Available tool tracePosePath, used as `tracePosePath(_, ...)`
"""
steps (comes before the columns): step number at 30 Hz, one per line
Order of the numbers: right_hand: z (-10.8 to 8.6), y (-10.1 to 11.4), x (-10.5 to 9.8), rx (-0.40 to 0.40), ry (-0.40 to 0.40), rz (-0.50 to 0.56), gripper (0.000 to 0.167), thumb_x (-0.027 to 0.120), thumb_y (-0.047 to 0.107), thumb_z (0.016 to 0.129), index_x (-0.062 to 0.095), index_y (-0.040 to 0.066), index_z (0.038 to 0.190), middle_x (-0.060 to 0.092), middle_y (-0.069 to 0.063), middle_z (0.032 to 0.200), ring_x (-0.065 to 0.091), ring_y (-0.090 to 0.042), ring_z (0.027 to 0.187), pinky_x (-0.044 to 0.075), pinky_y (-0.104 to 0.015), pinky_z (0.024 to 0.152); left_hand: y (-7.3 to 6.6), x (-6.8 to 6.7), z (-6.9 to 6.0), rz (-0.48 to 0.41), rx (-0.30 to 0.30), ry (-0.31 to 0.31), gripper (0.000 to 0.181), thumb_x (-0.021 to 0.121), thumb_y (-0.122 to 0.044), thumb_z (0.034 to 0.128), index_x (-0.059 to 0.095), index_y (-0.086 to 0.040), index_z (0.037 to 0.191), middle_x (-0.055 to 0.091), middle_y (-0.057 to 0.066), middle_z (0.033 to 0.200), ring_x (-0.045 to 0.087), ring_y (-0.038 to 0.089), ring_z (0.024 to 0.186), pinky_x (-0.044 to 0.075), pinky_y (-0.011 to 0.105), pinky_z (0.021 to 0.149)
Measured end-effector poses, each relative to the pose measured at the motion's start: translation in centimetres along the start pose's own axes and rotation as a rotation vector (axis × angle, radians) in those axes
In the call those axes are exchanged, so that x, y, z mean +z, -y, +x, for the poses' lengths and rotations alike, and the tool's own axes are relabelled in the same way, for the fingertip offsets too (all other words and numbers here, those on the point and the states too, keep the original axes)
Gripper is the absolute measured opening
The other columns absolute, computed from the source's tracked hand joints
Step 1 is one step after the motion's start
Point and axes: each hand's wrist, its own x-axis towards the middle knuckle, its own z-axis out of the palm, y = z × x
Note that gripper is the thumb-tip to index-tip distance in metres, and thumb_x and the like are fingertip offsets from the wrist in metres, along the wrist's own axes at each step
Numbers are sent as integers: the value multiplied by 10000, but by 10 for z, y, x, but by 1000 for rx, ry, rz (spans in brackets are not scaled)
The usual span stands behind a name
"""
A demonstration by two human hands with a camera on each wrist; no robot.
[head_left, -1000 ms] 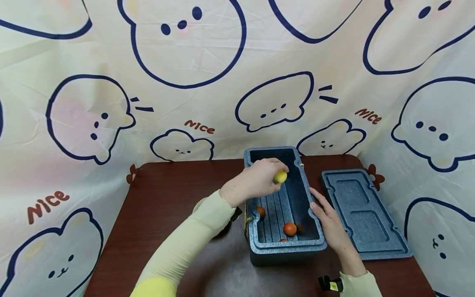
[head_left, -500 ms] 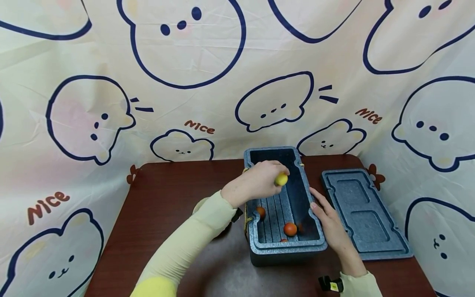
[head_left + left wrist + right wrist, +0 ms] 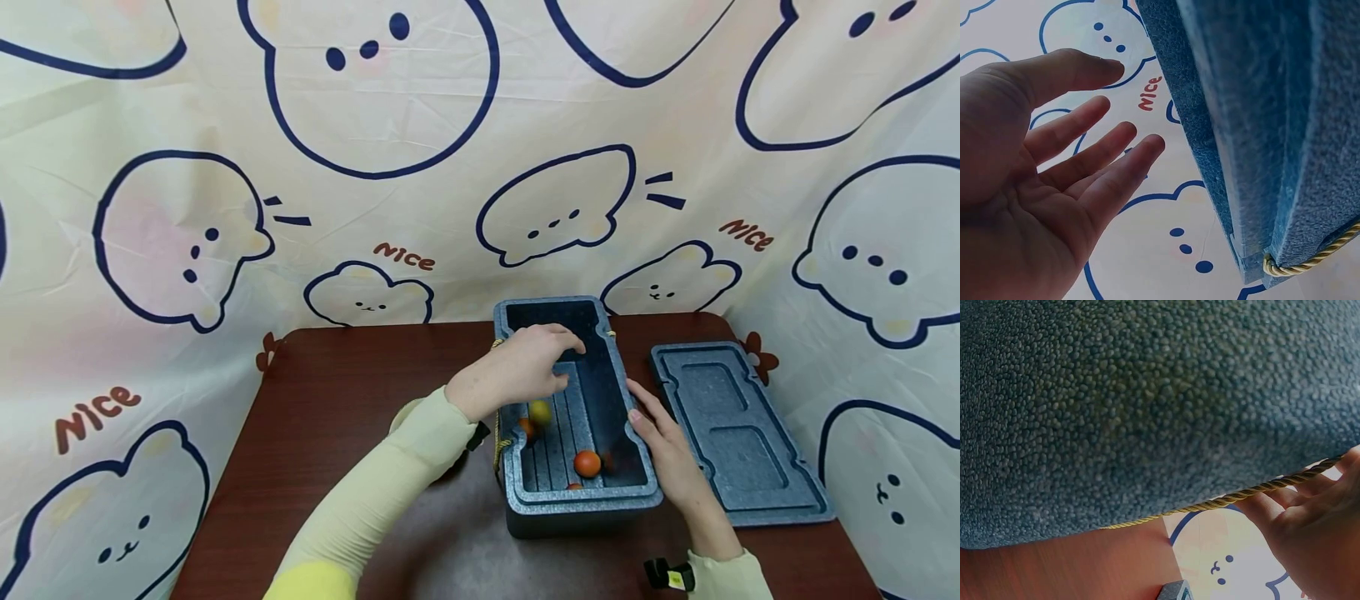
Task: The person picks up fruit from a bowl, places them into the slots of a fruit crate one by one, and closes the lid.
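The word "Nice" can be read three times on the cloth [image 3: 420,204] in the head view, in brown-red letters each time: large and slanting upward at lower left [image 3: 97,417], smaller near the centre [image 3: 403,256], and again at centre right [image 3: 746,235]. In the left wrist view the same word [image 3: 1150,94] stands in red on the cloth at upper middle, running steeply upward. A yellow label [image 3: 676,578] on the black wristband [image 3: 657,573], at lower right of the head view, is too small to read.
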Motion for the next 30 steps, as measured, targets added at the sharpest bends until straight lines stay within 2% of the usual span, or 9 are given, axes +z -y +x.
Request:
tracePosePath(7, 0, 0, 0, -4, -1, -6, 515, 357, 312, 1115, 272, 191, 1608, 278, -146, 1614, 427, -93, 1278, 456, -173, 912, 0, 0, -2, 1, -9, -3, 404, 712, -177, 950, 642, -118, 1344, 562, 58, 1444, 623, 159, 1101, 516, 299, 987)
tracePosePath(15, 0, 0, 0, 1, -3, -19, 514, 358, 320, 1114, 276, 203, 1608, 273, -131, 1620, 410, -117, 1300, 448, -170, 918, 1, 1, -3, 43, -1, 7, 410, 718, -227, 949, 649, -138, 1344, 575, 33, 1434, 631, 152, 1144, 507, 301, 1002)
tracePosePath(19, -1, 0, 0, 3, -4, -26, 513, 357, 324, 1114, 278, 207, 1607, 276, -129, 1619, 409, -148, 1309, 449, -172, 918, 1, -1, -7, 26, 0, -3, 403, 716, -243, 952, 654, -148, 1338, 579, 23, 1430, 617, 151, 1177, 495, 303, 1020)
tracePosePath(23, -1, 0, 0, -1, -10, -32, 511, 360, 321, 1114, 281, 207, 1606, 281, -128, 1618, 409, -143, 1309, 443, -164, 918, 5, -4, -13, -31, 10, -62, 386, 713, -252, 955, 661, -134, 1320, 601, 23, 1398, 609, 151, 1186, 499, 302, 1013)
tracePosePath(30, 0, 0, 0, -17, -16, -32, 508, 363, 306, 1114, 285, 200, 1604, 289, -129, 1616, 404, -82, 1297, 412, -133, 932, 20, -14, -28, -108, 7, -248, 327, 732, -252, 945, 686, -145, 1250, 642, 9, 1334, 599, 157, 1204, 485, 322, 1034)
